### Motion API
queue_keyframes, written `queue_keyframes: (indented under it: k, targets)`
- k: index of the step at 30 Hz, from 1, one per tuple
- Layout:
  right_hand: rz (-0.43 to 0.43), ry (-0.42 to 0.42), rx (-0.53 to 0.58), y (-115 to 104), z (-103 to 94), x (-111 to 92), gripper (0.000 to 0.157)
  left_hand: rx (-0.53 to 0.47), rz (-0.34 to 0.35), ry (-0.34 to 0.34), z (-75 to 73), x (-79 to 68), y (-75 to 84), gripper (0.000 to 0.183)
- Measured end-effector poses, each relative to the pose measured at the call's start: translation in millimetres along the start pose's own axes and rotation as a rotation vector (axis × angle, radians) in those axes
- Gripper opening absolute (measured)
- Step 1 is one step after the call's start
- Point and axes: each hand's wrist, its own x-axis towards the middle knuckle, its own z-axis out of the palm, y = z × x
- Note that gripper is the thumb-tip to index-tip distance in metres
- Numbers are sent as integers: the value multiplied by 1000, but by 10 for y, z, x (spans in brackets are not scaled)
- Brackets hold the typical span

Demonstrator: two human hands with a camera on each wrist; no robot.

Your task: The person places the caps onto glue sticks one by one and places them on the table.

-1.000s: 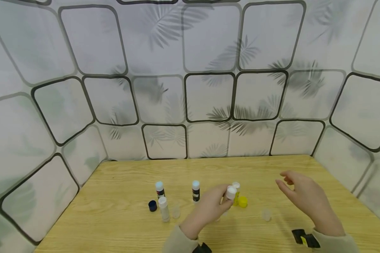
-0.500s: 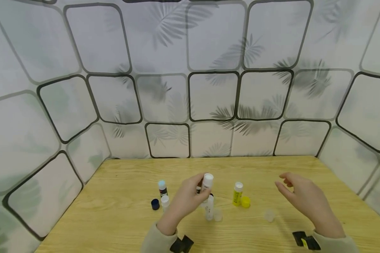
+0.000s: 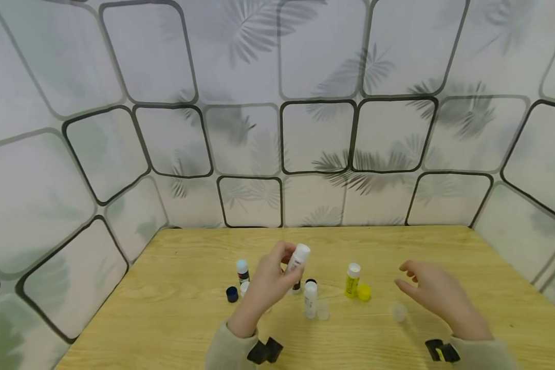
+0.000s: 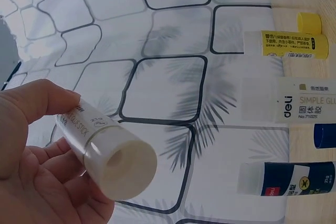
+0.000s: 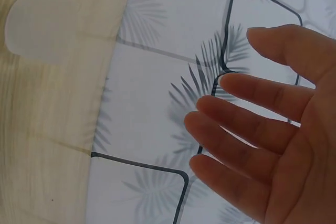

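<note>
Left hand [image 3: 267, 282]: thumb and curled fingers pinch a glue stick [image 3: 300, 255], tilted, above the table [image 3: 166, 318].
Glue stick's handling: probably light and stiff, its smooth barrel perhaps slippery; mid-barrel seems the best hold.
Its near end: off-white, dipped; glue or base, cannot tell.
Right hand [image 3: 439, 297]: fingers slightly spread, holding nothing.
Standing containers: second white tube [image 3: 310, 300], yellow tube [image 3: 352, 283]; glue level unclear.
Caps: yellow cap [image 3: 364, 293] just beside the yellow tube.

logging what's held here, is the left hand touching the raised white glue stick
Touching. The left wrist view shows it: the left hand has its thumb against the raised white glue stick and its fingers curled round the other side.
</note>
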Motion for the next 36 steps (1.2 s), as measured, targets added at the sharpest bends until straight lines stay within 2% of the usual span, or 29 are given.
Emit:
queue_keyframes:
  k: [7, 13, 17, 20, 23, 29, 36]
  targets:
    - [-21, -134, 18, 33, 162, 69, 36, 14, 20, 60, -40, 6, -8, 26]
    - [32, -242, 66, 53, 273, 87, 33, 38, 67, 85, -42, 2, -10, 28]
    - [67, -304, 86, 59, 330, 101, 31, 31, 75, 85, -44, 2, -4, 28]
    - [83, -320, 73, 68, 376, 103, 30, 4, 64, 74, -49, 3, 6, 26]
    - [63, -315, 56, 87, 421, 96, 30, -17, 49, 66, -52, 2, 16, 23]
    - [39, -317, 91, 111, 478, 84, 24, -28, 45, 65, -55, -4, 24, 23]
    - [100, -377, 104, 82, 458, 95, 19, -32, 33, 45, -48, -5, 0, 25]
